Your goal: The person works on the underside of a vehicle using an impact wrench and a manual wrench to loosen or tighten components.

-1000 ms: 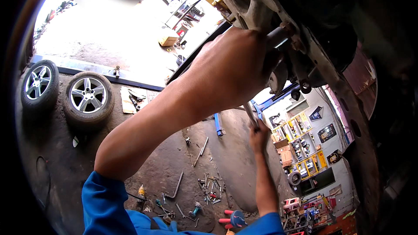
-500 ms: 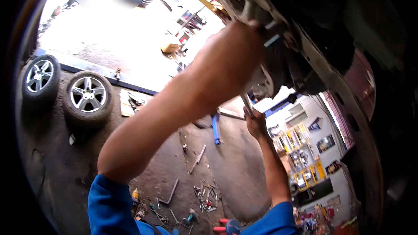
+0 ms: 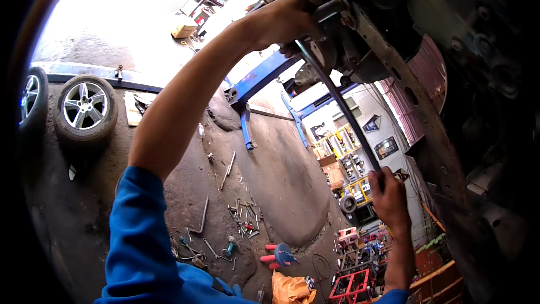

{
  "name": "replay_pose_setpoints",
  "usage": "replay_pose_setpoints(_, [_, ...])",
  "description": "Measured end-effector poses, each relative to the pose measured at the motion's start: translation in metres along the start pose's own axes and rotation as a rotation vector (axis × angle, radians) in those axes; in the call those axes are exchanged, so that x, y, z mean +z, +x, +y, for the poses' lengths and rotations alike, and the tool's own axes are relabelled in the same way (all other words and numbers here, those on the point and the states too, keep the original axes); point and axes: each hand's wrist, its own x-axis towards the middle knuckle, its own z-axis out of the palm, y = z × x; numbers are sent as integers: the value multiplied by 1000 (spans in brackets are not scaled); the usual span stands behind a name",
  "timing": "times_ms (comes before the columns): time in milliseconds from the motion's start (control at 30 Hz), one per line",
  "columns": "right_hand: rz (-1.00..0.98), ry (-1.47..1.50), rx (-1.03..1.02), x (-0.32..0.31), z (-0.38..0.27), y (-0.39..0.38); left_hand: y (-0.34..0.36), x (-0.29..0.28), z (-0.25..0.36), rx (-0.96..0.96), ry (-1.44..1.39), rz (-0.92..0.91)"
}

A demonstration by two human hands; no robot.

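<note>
Overhead, my left hand is closed round the upper end of a long dark breaker bar, beside a silver cylindrical piece that meets the vehicle's underside. The fingers partly hide the bar's head. Lower and to the right, my right hand grips the bar's far end in a fist. The bar slants down to the right between both hands. Above them hangs the raised vehicle's rusty, dark underbody, with its deeper parts lost in shadow.
Two wheels stand at the left, the nearer a silver-rimmed wheel. Blue lift arms lie beyond my hands. Scattered hand tools, an angled bar and an orange bag are on the floor. Shelves line the wall.
My right hand has swung down and right with the bar's end, so the bar's length now shows. My left hand stays near the silver piece. The view has shifted to the right.
</note>
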Motion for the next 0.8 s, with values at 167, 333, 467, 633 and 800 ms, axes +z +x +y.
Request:
replay_pose_setpoints(167, [139,-80,64,7,16,-6,-6,29,9,-37,43,153])
replay_pose_setpoints(333, [364,-20,-76,71,34,19,-10,22,1,-19,199,255])
replay_pose_setpoints(467, [408,210,-101,131,33,54,-3,16,4,179,525,323])
replay_pose_setpoints(633, [350,472,-123,201,22,130,-1,35,17,151,679,392])
replay_pose_setpoints(800, [256,649,-235,278,-23,223,3,44,22,27,945,361])
